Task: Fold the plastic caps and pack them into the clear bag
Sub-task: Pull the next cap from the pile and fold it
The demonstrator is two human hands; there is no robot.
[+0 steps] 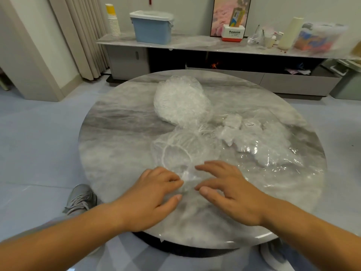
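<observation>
A clear plastic cap [176,147] with an elastic rim lies spread on the round marble table [117,122], its near part bunched between my hands. My left hand [156,194] rests on the near edge of the cap, fingertips curled onto the bunched plastic. My right hand [224,186] lies beside it with fingers spread and slightly bent, touching the plastic. A heap of crumpled caps [180,100] sits at the table's far middle. The clear bag [273,147], holding several folded caps, lies flat to the right with a barcode label [250,124].
My grey shoe [81,198] shows on the floor left of the table. Behind stands a low cabinet [195,45] with a blue bin [152,27], paper cups [113,22], a Panasonic box [233,33] and other clutter.
</observation>
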